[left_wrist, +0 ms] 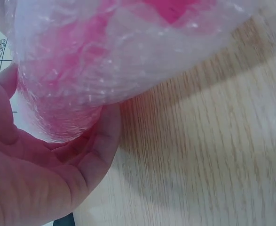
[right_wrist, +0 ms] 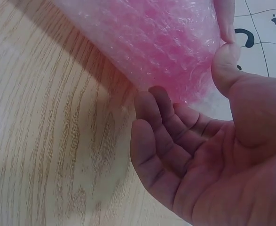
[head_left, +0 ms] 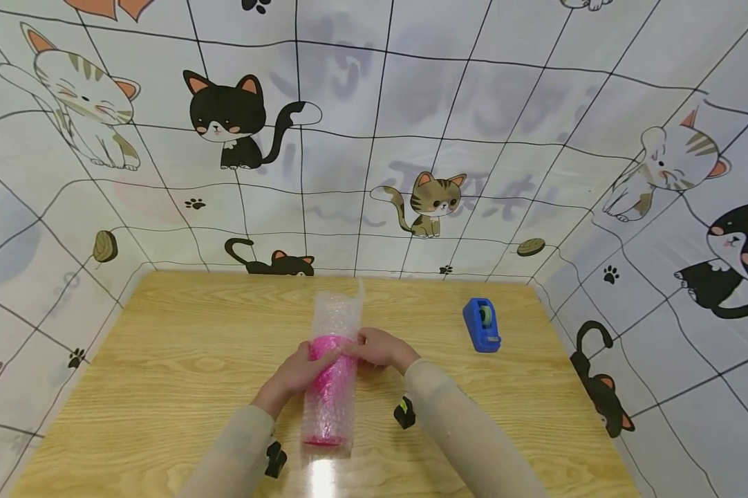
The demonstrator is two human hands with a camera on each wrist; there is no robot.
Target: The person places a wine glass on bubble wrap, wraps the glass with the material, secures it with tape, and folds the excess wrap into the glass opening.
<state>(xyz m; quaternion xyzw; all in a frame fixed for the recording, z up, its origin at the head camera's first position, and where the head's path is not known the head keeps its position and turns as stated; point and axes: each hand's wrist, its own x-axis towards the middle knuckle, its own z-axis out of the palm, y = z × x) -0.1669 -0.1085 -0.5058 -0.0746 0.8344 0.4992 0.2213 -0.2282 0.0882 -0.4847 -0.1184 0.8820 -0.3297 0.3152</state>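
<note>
A pink object rolled in clear bubble wrap [head_left: 329, 401] lies lengthwise on the wooden table. Its pink end shows near me, while the far end of the wrap is loose and see-through. From the left, my left hand [head_left: 302, 369] grips the roll, thumb on top and fingers curled under its side, as the left wrist view shows. My right hand [head_left: 381, 348] holds the roll's right side with the thumb pressed on the wrap [right_wrist: 175, 52] and the fingers bent beside it. Both thumbs come close together on top. What the pink thing is cannot be made out through the wrap.
A blue tape dispenser [head_left: 482, 328] with a roll of tape stands at the right on the table [head_left: 212, 346]. Cloth with printed cats [head_left: 349, 138] hangs behind the table and along both sides. Small black devices [head_left: 404, 413] sit at both wrists.
</note>
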